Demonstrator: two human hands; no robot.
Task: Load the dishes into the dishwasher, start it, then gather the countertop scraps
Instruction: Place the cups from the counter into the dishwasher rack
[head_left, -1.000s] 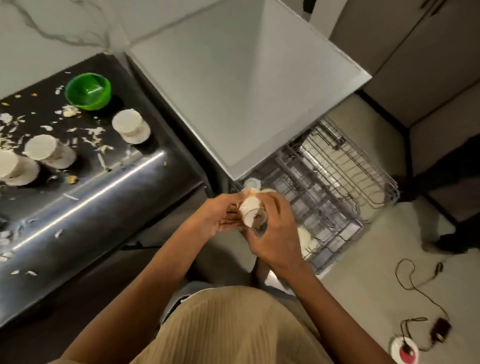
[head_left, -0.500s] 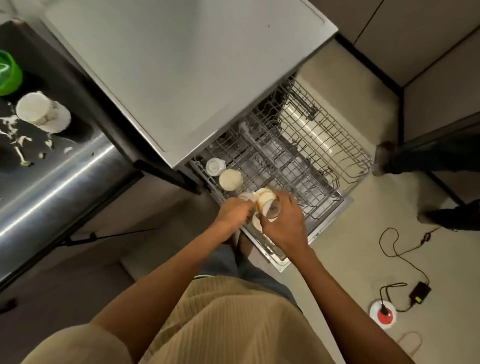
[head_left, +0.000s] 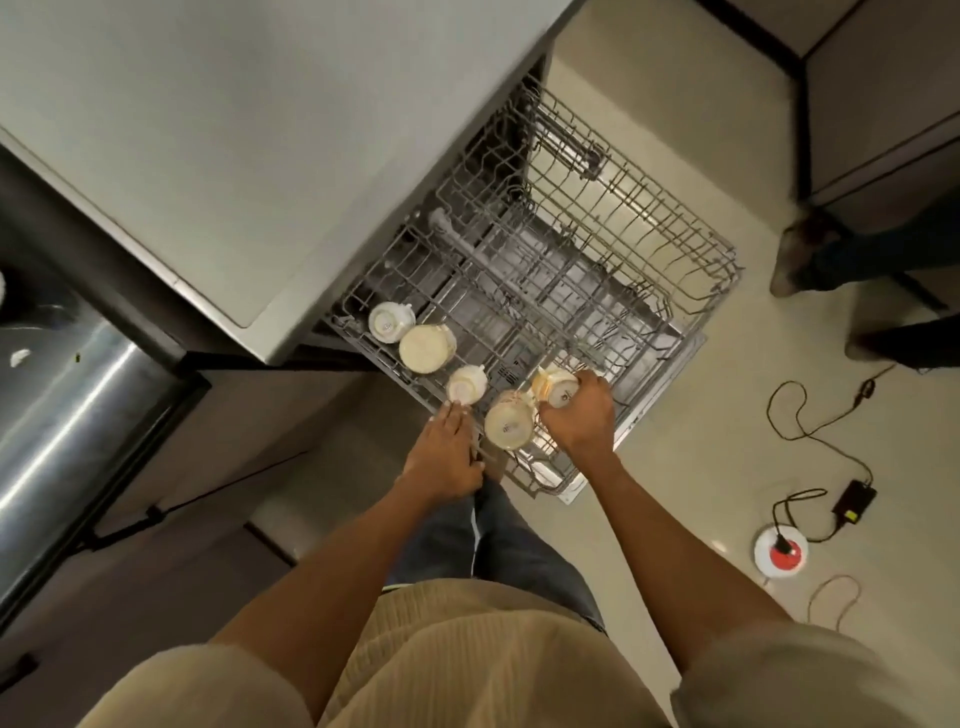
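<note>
Your right hand (head_left: 579, 415) is curled over an upturned cream cup (head_left: 555, 387) with an orange band, gripping it from above at the near edge of the pulled-out wire rack (head_left: 597, 249). Your left hand (head_left: 447, 457) lies at about eight o'clock from it, fingers stretched forward and fairly straight, the fingertips (head_left: 451, 407) touching the rack's front rim just below a small inverted cup (head_left: 466, 384); it holds nothing that you can make out.

Between your two hands sits a larger inverted cup (head_left: 510, 422), base up, just beside the one you grip, at its seven o'clock. Further along the rack's left rim, toward ten o'clock, a wide cream bowl (head_left: 425, 347) rests upside down, and beyond it another small inverted cup (head_left: 388, 321), the two nearly touching. The five pieces line the rack's near-left edge; the rest of the rack holds only bare tines.

The dishwasher's flat grey top (head_left: 260, 130) fills the upper left, overhanging the rack's back. At nine o'clock a dark table (head_left: 78, 395) with a shiny steel edge shows a few pale scraps (head_left: 21, 357).

On the floor (head_left: 701, 467) at four o'clock a black cable (head_left: 810, 431) runs to a small black adapter (head_left: 854, 501) and a white-and-red round socket (head_left: 782, 552). At two o'clock another person's shoes (head_left: 795, 260) stand near a cabinet (head_left: 883, 104).
</note>
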